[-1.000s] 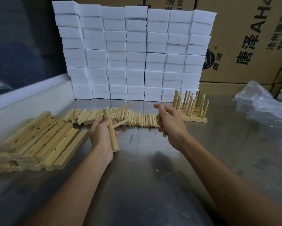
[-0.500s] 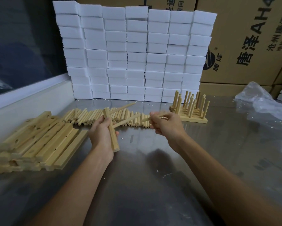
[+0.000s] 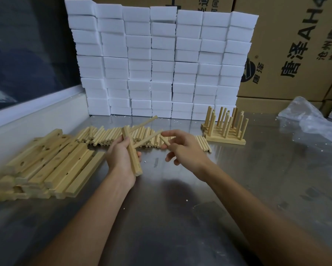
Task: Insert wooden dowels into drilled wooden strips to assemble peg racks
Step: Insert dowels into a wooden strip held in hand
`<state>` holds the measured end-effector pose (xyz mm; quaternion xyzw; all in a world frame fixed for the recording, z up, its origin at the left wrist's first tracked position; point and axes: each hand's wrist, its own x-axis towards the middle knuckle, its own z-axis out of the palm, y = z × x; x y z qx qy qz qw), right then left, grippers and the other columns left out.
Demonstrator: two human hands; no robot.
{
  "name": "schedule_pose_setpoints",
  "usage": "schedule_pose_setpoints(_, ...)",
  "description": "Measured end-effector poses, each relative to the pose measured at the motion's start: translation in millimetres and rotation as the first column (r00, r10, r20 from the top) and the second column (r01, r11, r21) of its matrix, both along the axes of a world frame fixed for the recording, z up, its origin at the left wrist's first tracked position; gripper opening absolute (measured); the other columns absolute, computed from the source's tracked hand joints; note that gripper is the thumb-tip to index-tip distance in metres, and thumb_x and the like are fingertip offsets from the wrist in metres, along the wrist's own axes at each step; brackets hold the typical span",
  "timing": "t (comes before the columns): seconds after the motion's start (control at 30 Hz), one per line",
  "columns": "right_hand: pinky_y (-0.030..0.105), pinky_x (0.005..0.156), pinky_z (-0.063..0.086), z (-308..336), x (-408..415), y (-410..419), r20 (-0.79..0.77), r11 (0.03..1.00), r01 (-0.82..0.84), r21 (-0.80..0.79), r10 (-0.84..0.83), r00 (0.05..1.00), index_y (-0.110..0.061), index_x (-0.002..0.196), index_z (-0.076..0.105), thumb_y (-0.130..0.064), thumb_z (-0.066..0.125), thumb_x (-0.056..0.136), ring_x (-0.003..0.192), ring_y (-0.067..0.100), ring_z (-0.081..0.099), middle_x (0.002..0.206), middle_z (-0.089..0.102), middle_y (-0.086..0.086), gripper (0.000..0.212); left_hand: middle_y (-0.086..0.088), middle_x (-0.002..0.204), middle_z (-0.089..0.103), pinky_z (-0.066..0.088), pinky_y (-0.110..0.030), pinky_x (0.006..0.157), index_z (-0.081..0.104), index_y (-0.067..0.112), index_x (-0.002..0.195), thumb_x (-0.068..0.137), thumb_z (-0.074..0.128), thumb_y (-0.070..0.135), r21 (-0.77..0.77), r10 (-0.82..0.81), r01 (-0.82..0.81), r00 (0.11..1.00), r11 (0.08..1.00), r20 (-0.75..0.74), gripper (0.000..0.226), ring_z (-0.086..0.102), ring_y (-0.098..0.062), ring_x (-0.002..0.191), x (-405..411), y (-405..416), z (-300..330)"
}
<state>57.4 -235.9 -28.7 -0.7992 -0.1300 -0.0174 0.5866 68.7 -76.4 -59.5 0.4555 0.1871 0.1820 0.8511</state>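
My left hand point(image 3: 121, 156) grips a drilled wooden strip point(image 3: 135, 164) held nearly upright above the steel table. Two dowels stick out of the strip toward the upper right: a long upper dowel point(image 3: 146, 122) and a lower dowel point(image 3: 149, 138). My right hand point(image 3: 184, 148) is just right of them and pinches a loose dowel point(image 3: 166, 142), whose end lies close to the tip of the lower dowel. A row of loose dowels point(image 3: 107, 135) lies behind both hands. Drilled strips point(image 3: 51, 162) are piled at the left. Finished peg racks point(image 3: 225, 131) stand at the back right.
A wall of stacked white foam blocks point(image 3: 161, 64) closes the back of the steel table point(image 3: 180, 217). Cardboard boxes point(image 3: 295, 45) stand behind on the right, with a crumpled plastic bag point(image 3: 311, 121) in front of them. A few more dowels point(image 3: 204, 144) lie beside the racks.
My right hand has moved left and slightly down with its dowel, closing in on the strip. My left hand and the strip have stayed in place.
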Motion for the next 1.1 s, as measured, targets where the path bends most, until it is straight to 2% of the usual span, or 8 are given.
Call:
schedule_pose_setpoints(0.1, 0.025, 0.055, 0.046, -3.4, 1.8, 1.8, 0.126, 0.995, 0.065, -0.080, -0.055, 0.990, -0.023, 0.102, 0.067, -0.020, 0.060, 0.096, 0.056, 0.007, 0.055, 0.082, 0.070, 0.006, 0.010, -0.006, 0.078, 0.064, 0.046, -0.024, 0.044, 0.067, 0.019, 0.119, 0.097, 0.055, 0.017, -0.017, -0.028, 0.028, 1.000, 0.999, 0.010, 0.025, 0.053, -0.014, 0.048, -0.3, 0.1, -0.4)
schedule_pose_setpoints(0.17, 0.030, 0.057, 0.049, -5.7, 2.6, 1.6, 0.193, 0.989, 0.092, -0.115, -0.069, 0.979, -0.021, 0.096, 0.072, -0.030, 0.069, 0.092, 0.057, 0.008, 0.055, 0.073, 0.071, 0.004, 0.011, -0.006, 0.075, 0.062, 0.045, -0.024, 0.045, 0.066, 0.020, 0.119, 0.098, 0.054, 0.018, -0.028, -0.046, 0.046, 0.999, 0.999, 0.018, 0.025, 0.053, -0.014, 0.049, -0.3, 0.2, -1.1)
schedule_pose_setpoints(0.27, 0.024, 0.053, 0.048, -7.1, 1.8, 2.6, 0.261, 0.981, 0.118, -0.155, -0.075, 0.963, -0.020, 0.087, 0.076, -0.035, 0.074, 0.087, 0.054, 0.003, 0.056, 0.067, 0.071, -0.002, 0.014, -0.006, 0.077, 0.061, 0.045, -0.025, 0.047, 0.066, 0.020, 0.120, 0.099, 0.053, 0.020, -0.043, -0.063, 0.064, 0.998, 0.997, 0.014, 0.025, 0.054, -0.014, 0.051, 0.0, 0.4, -1.6)
schedule_pose_setpoints(0.43, 0.041, 0.067, 0.059, -6.0, 1.2, 5.1, 0.296, 0.974, 0.113, -0.196, -0.051, 0.954, -0.019, 0.083, 0.076, -0.034, 0.078, 0.083, 0.068, 0.018, 0.067, 0.072, 0.072, 0.000, 0.015, -0.008, 0.082, 0.061, 0.045, -0.023, 0.044, 0.064, 0.015, 0.124, 0.098, 0.056, 0.023, -0.097, -0.096, 0.095, 0.995, 0.991, -0.007, 0.029, 0.054, -0.014, 0.051, 1.0, 1.7, -1.5)
schedule_pose_setpoints(0.6, 0.025, 0.061, 0.055, -5.0, -5.7, 10.8, 0.315, 0.948, -0.006, -0.317, 0.112, 0.943, -0.020, 0.079, 0.073, -0.026, 0.079, 0.083, 0.063, 0.003, 0.063, 0.071, 0.070, -0.009, 0.009, -0.005, 0.077, 0.061, 0.047, -0.024, 0.045, 0.065, 0.009, 0.124, 0.096, 0.060, 0.027, -0.164, -0.163, 0.157, 0.986, 0.974, -0.020, 0.034, 0.054, -0.013, 0.051, 0.7, 2.9, -1.4)
schedule_pose_setpoints(0.77, 0.021, 0.074, 0.054, -4.5, -13.0, 19.2, 0.365, 0.893, -0.088, -0.441, 0.268, 0.892, -0.012, 0.086, 0.077, -0.015, 0.078, 0.081, 0.074, -0.002, 0.065, 0.082, 0.072, -0.011, 0.006, -0.002, 0.067, 0.059, 0.048, -0.024, 0.047, 0.066, 0.009, 0.113, 0.095, 0.060, 0.028, -0.188, -0.226, 0.218, 0.974, 0.958, -0.018, 0.027, 0.053, -0.013, 0.051, 1.0, 3.4, -0.8)
schedule_pose_setpoints(0.93, 0.036, 0.074, 0.054, 1.8, -17.3, 19.2, 0.413, 0.828, -0.031, -0.560, 0.311, 0.856, -0.014, 0.086, 0.075, -0.019, 0.075, 0.083, 0.077, 0.017, 0.067, 0.081, 0.074, -0.003, 0.007, -0.003, 0.068, 0.054, 0.043, -0.025, 0.042, 0.064, 0.014, 0.126, 0.095, 0.060, 0.030, -0.145, -0.281, 0.278, 0.960, 0.950, -0.004, 0.036, 0.051, -0.015, 0.054, -0.6, 3.4, -0.5)
schedule_pose_setpoints(1.1, 0.035, 0.065, 0.051, 7.0, -25.0, 21.7, 0.544, 0.684, 0.176, -0.708, 0.369, 0.754, -0.024, 0.087, 0.072, -0.023, 0.066, 0.085, 0.081, 0.024, 0.065, 0.081, 0.072, -0.004, 0.006, -0.007, 0.074, 0.057, 0.043, -0.029, 0.050, 0.065, 0.014, 0.125, 0.097, 0.058, 0.029, -0.051, -0.297, 0.299, 0.954, 0.953, 0.050, 0.032, 0.054, -0.020, 0.063, -2.3, 0.1, 5.0)
